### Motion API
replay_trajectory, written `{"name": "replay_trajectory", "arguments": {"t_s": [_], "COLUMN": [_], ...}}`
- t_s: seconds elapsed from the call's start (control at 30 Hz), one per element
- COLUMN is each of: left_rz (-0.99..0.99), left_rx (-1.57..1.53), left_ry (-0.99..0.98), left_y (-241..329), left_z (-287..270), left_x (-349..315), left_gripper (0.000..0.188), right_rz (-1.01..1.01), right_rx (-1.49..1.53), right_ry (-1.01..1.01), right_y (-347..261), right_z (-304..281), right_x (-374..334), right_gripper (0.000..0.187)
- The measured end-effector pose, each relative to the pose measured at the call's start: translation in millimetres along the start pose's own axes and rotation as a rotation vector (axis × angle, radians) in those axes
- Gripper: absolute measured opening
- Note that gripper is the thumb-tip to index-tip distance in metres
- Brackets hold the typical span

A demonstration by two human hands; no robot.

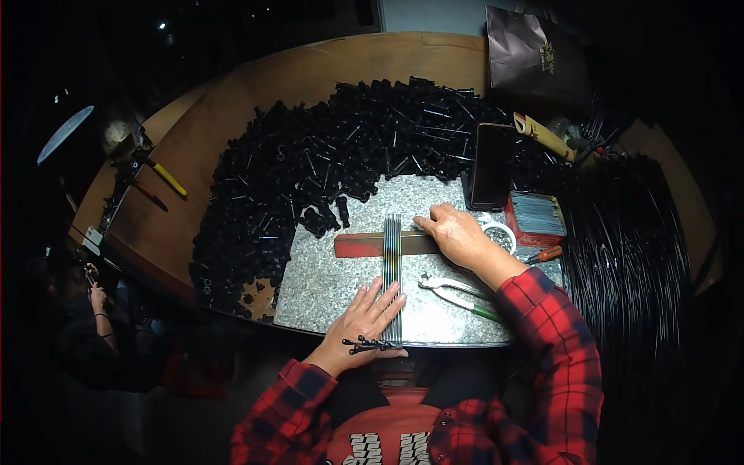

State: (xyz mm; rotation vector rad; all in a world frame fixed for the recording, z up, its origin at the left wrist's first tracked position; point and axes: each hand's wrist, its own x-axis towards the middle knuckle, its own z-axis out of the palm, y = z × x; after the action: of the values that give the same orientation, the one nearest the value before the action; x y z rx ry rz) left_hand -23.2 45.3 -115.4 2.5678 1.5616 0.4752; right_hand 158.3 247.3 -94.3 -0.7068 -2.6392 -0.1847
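Note:
A bundle of thin dark metal rods (394, 267) lies front to back on a speckled stone slab (325, 298). Small dark knobs show at its near end. My left hand (363, 322) is laid on the near part of the rods, fingers stretched and spread, thumb by the front edge. Across the slab, passing by the rods' far part, is a worn red and brown bar (356, 246). My right hand (459, 236) is curled over the bar's right end; its thumb is mostly hidden. White-jawed pliers with green on the handle (449, 296) rest just nearer than that hand.
A large heap of small black parts (263, 178) surrounds the slab's left and far sides. To the right are a phone (492, 167) standing up, a red box of thin strips (536, 215), a white ring (502, 232), an orange-handled screwdriver (549, 254) and many long black rods (628, 256).

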Motion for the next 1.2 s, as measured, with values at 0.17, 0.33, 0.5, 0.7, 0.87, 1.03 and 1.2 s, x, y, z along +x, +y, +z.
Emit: {"name": "replay_trajectory", "arguments": {"t_s": [0.17,0.33,0.5,0.7,0.87,1.03,1.2], "left_rz": [-0.035,-0.03,-0.041,-0.037,-0.027,-0.027,-0.019], "left_rx": [-0.014,-0.029,-0.032,-0.036,-0.037,-0.025,-0.005], "left_ry": [-0.018,-0.024,-0.031,-0.034,-0.02,-0.012,-0.02], "left_y": [0.6,-2.3,-2.5,-1.2,-0.9,-1.9,-3.1], "left_z": [1.1,6.0,3.4,0.7,2.8,0.3,2.1], "left_x": [-1.2,-0.7,-2.5,-2.6,-2.4,-2.5,-1.5], "left_gripper": [0.089,0.09,0.09,0.09,0.092,0.092,0.094], "right_rz": [-0.018,0.022,0.008,0.002,-0.02,-0.011,-0.022], "right_rx": [0.04,0.102,0.163,0.266,0.208,0.254,0.286], "right_ry": [-0.001,0.026,-0.001,-0.032,-0.025,-0.059,-0.038], "right_y": [-0.2,7.6,18.8,16.3,19.3,17.0,21.7], "right_z": [6.3,6.4,9.3,4.4,7.5,4.5,2.7], "right_x": [3.6,4.3,5.3,6.1,8.7,12.4,17.6], "right_gripper": [0.03,0.019,0.011,0.011,0.013,0.015,0.016]}}
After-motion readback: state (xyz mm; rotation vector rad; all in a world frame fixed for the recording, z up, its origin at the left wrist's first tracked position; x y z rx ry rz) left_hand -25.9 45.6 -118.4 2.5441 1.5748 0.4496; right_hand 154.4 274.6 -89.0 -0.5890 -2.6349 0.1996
